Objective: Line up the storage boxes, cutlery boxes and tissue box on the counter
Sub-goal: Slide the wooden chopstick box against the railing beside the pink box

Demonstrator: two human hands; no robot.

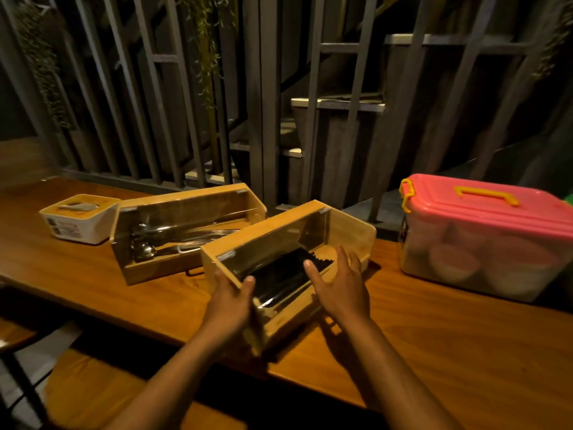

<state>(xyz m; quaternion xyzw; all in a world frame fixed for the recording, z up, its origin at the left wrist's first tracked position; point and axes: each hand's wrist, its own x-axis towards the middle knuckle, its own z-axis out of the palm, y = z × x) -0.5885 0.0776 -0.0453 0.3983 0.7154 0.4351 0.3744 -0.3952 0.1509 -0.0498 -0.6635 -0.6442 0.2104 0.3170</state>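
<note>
A wooden cutlery box (273, 231) with a clear lid and dark chopsticks inside lies askew near the counter's front edge. My left hand (231, 301) grips its near left corner. My right hand (339, 282) hovers over its right side with fingers spread, apart from the lid or barely touching it. Behind it, to the left, is a second wooden cutlery box (186, 228) holding metal spoons. A white and yellow tissue box (79, 218) stands at the far left. A clear storage box (483, 240) with a pink lid and yellow handle sits at the right.
The wooden counter (434, 330) runs from left to right, with its front edge close to me. Grey metal bars (263, 103) and stairs rise right behind it. A wooden bench (102, 389) lies below at the lower left. Something green (569, 198) shows at the right edge.
</note>
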